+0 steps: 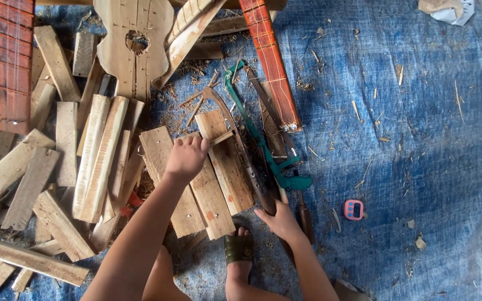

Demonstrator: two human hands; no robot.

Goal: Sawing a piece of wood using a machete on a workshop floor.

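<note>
My left hand (186, 156) rests with curled fingers on a set of short wooden planks (213, 184) lying side by side on the blue tarp, gripping a thin wooden strip at their far edge. My right hand (277, 218) is closed on the dark handle of a curved sickle-like blade (240, 146) that lies along the right side of the planks. A green-framed hand saw (263, 146) lies just right of the blade. My foot in a dark sandal (239, 248) sits below the planks.
A pile of rough wooden slats (62, 167) fills the left side. A guitar-shaped wooden cutout (135, 42) and two reddish fretted necks (271, 64) lie at the top. A small pink gadget (353, 209) sits on the blue tarp (419, 139) amid wood chips.
</note>
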